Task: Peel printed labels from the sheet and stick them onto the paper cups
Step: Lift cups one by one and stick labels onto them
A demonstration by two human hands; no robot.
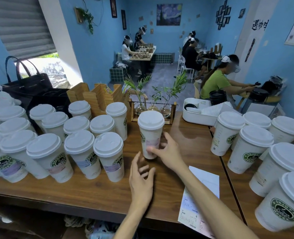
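A lidded white paper cup stands upright at the middle of the wooden table. A pale pink label shows on its side. My right hand touches the cup's lower part with thumb and fingertips, the fingers lightly curved round it. My left hand hovers just below and left of the cup, fingers spread and blurred, holding nothing. The label sheet lies flat on the table at the right, under my right forearm, with printed labels on its near part.
Several lidded cups with labels crowd the left of the table. More lidded cups stand at the right. A wooden plant stand and a white tray sit behind. People work at tables farther back.
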